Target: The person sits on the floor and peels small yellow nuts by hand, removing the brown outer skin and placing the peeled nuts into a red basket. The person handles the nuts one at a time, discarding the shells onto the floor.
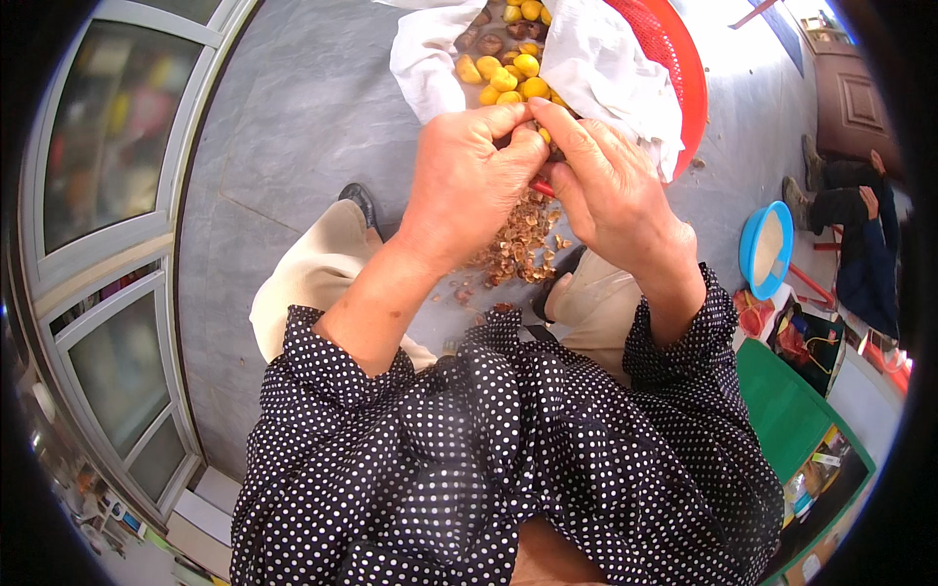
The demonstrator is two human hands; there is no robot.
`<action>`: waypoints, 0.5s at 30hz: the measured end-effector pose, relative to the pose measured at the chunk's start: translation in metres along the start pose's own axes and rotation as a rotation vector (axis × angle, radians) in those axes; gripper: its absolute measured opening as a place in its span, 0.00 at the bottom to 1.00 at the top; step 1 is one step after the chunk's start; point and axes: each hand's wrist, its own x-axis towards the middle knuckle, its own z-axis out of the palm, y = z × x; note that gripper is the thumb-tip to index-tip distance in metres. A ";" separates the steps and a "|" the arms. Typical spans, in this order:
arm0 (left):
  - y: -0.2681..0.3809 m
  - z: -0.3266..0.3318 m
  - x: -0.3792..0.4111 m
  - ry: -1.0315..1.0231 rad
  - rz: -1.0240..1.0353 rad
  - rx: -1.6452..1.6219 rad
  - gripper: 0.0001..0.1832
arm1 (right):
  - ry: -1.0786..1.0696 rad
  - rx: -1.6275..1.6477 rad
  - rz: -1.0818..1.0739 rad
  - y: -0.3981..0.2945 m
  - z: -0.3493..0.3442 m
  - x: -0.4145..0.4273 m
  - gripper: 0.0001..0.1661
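Observation:
My left hand point(476, 172) and my right hand point(615, 183) meet at the fingertips, low over the near edge of a red plastic basket point(689, 95). Between them is a small chestnut, partly yellow and partly brown, mostly hidden by the fingers; both hands seem to touch it. Peeled yellow chestnuts point(506, 77) and several brown unpeeled ones point(489, 45) lie just beyond, between folds of a white cloth point(608, 66) that hangs over the basket's rim. Below my hands, brown shell pieces point(524, 245) are heaped on the floor between my feet.
A blue basin point(767, 249) with pale contents stands at the right, near a seated person's legs point(843, 198). Nearer on the right is a green-topped case or table point(788, 410) with small items beside it. Glazed cabinet doors point(110, 139) line the left side of the grey floor point(293, 110).

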 end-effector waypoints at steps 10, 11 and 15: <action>0.007 0.019 -0.002 0.120 0.057 -0.177 0.09 | 0.063 0.774 0.341 -0.001 -0.009 0.002 0.26; 0.011 0.023 -0.003 0.121 0.064 -0.226 0.08 | 0.084 0.965 0.382 -0.004 -0.010 0.003 0.26; 0.012 0.022 -0.005 0.078 0.056 -0.341 0.08 | 0.009 1.353 0.419 0.005 -0.009 -0.004 0.26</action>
